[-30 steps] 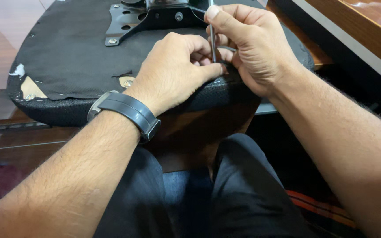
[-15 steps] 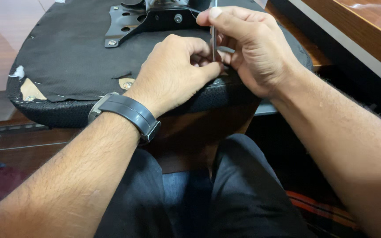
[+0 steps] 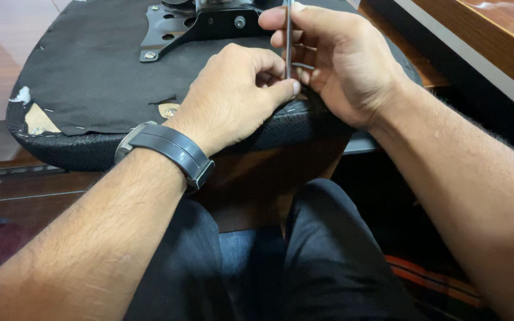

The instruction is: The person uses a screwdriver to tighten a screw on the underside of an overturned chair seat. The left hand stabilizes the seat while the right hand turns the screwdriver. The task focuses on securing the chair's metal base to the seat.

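Note:
An upturned chair seat point(image 3: 99, 77), covered in black fabric, lies in front of me with its black metal mounting plate point(image 3: 194, 27) at the top. My right hand point(image 3: 337, 62) grips a thin metal hex key point(image 3: 288, 41), held upright near the seat's front edge. My left hand point(image 3: 239, 95) rests on the seat beside it, with thumb and fingertips pinched at the tool's lower end. A dark watch point(image 3: 168, 148) sits on my left wrist. The tool's tip is hidden between my fingers.
The fabric is torn at the seat's left edge point(image 3: 34, 119), showing tan wood and staples. A small hole with a fitting point(image 3: 169, 110) sits next to my left hand. A wooden desk edge point(image 3: 483, 41) runs along the right. My knees in dark trousers point(image 3: 281, 261) are below the seat.
Both hands have stayed at the seat's front edge; my right hand has shifted its fingers slightly on the upright tool.

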